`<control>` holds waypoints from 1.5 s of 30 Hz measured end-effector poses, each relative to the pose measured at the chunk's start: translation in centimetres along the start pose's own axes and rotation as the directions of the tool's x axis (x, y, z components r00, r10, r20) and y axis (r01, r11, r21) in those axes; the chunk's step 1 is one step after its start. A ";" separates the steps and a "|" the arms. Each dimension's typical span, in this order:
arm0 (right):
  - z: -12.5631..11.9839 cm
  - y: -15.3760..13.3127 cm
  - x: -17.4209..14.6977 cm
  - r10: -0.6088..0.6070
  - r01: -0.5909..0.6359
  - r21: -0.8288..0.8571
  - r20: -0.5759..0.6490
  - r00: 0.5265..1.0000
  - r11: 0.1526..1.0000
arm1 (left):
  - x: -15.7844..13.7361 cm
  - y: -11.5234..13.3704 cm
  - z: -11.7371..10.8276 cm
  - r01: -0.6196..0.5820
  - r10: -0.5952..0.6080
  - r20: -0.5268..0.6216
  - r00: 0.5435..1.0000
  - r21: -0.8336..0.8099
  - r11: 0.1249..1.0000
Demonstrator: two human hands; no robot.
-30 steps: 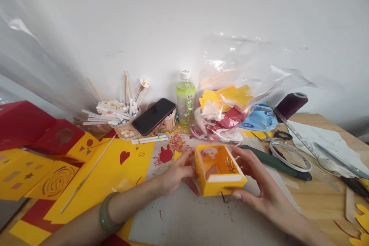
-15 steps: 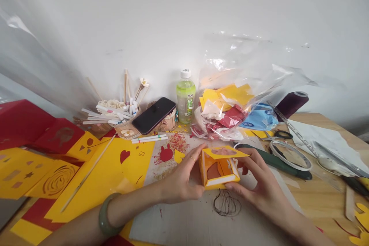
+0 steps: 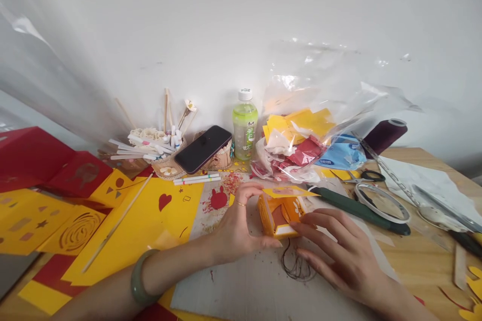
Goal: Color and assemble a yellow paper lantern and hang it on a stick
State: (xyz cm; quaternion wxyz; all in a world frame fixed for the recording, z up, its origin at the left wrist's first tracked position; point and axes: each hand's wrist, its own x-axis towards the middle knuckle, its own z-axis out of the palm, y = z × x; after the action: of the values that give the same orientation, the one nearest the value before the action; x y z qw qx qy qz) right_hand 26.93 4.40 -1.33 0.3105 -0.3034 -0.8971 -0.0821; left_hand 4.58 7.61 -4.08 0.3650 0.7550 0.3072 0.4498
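A small yellow paper box (image 3: 279, 216) with cut-out sides is held above the grey mat, tilted, its flap (image 3: 288, 192) raised at the top. My left hand (image 3: 239, 223) grips it from the left, thumb along the lower front edge and fingers at the far left side. At the box's right front edge, my right hand (image 3: 337, 248) touches a white strip with its fingertips; its fingers are stretched and its thumb stands apart below. A tangle of dark thread (image 3: 297, 267) lies on the mat just under the box.
Yellow paper sheets (image 3: 143, 220) and red card (image 3: 33, 160) cover the left. Behind stand a green drink bottle (image 3: 244, 128), a phone (image 3: 203, 149) and a plastic bag of scraps (image 3: 289, 153). To the right lie a green-handled tool (image 3: 361, 209), a tape roll (image 3: 382, 203) and scissors (image 3: 363, 176).
My right hand has let go of the box's right side and shifted down to its front edge. The box has tipped and moved slightly left in my left hand.
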 end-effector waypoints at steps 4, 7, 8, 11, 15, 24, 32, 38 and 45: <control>-0.4 -0.5 1.1 0.007 -0.007 -0.001 0.006 1.000 1.000 | 0.3 0.5 -0.2 -0.063 0.062 0.019 0.998 0.086 0.994; -0.5 -0.9 2.4 0.013 -0.011 -0.045 0.042 0.999 0.999 | 0.4 0.9 -0.3 -0.027 0.024 0.030 0.999 0.100 0.995; -0.5 -1.0 2.9 0.007 -0.003 -0.059 0.064 0.998 0.998 | 0.4 1.0 -0.3 -0.006 0.002 0.037 0.999 0.103 0.995; -0.1 -1.2 3.7 -0.016 0.022 -0.060 0.102 0.995 0.998 | 0.4 1.1 -0.4 0.061 -0.066 0.061 0.996 0.092 0.994; 0.0 -1.3 3.9 0.016 -0.017 0.010 0.111 0.994 1.000 | 0.5 1.2 -0.5 0.090 -0.089 0.079 0.993 -0.002 0.996; -1.2 -1.6 6.1 0.279 -0.309 0.128 0.210 0.937 0.942 | 0.5 1.1 -0.6 0.141 -0.136 0.060 0.989 -0.081 0.987; -1.2 -2.3 6.2 0.275 -0.316 0.115 0.278 0.920 0.942 | 0.1 1.8 -0.5 0.082 -0.067 -0.111 0.992 0.130 0.988; -0.2 -2.4 4.9 0.316 -0.342 0.149 0.176 0.932 0.928 | -0.2 1.7 -0.4 -0.053 0.136 -0.222 0.965 0.342 0.938; 0.1 -2.4 4.5 0.323 -0.367 0.205 0.219 0.921 0.907 | -0.4 2.7 0.2 -0.324 0.505 -0.203 0.839 0.559 0.763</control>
State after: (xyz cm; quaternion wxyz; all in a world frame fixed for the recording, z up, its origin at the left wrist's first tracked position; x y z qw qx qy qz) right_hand 22.64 4.70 1.44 0.2723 -0.4237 -0.8566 0.1120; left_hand 4.92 5.77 -2.09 -0.0144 0.7828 0.2944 0.5481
